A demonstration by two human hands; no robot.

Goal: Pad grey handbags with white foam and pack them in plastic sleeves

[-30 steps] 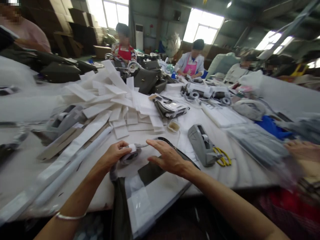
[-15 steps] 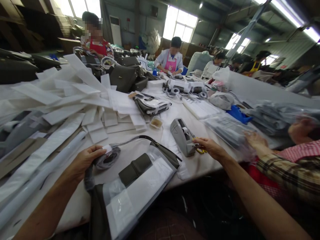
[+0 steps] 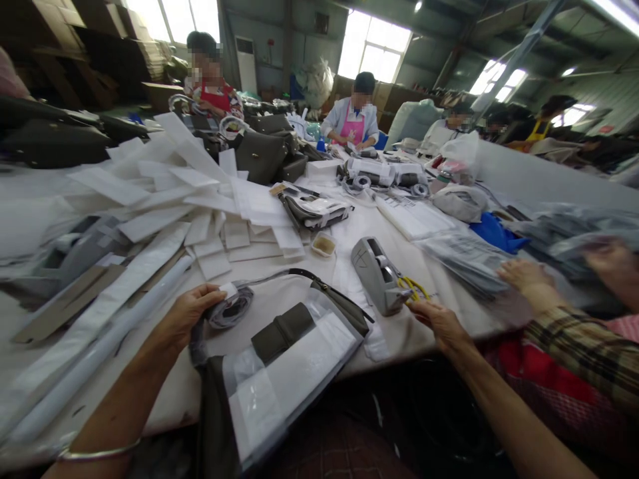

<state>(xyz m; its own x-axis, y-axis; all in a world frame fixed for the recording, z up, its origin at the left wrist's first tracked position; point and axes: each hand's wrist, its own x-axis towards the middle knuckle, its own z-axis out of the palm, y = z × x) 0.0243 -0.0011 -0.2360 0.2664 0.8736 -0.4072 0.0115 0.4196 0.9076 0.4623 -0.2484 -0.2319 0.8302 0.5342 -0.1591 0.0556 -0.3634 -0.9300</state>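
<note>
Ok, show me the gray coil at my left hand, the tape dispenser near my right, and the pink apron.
Gray coil [image 3: 231, 311], head view: wound layers.
Tape dispenser [image 3: 370, 277], head view: gray side.
Pink apron [image 3: 353, 129], head view: front.

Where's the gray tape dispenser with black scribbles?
The tape dispenser stands right of center in the head view, just left of the wearer's right hand, beside yellow loops.

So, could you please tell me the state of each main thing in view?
Strap coil, wound up
Left hand, pinching the strap coil
Bag, lying, partly covered by clear plastic
Tape dispenser, upright, holding a roll
Right hand, by the tape dispenser, grip unclear
White strips, heaped
</note>
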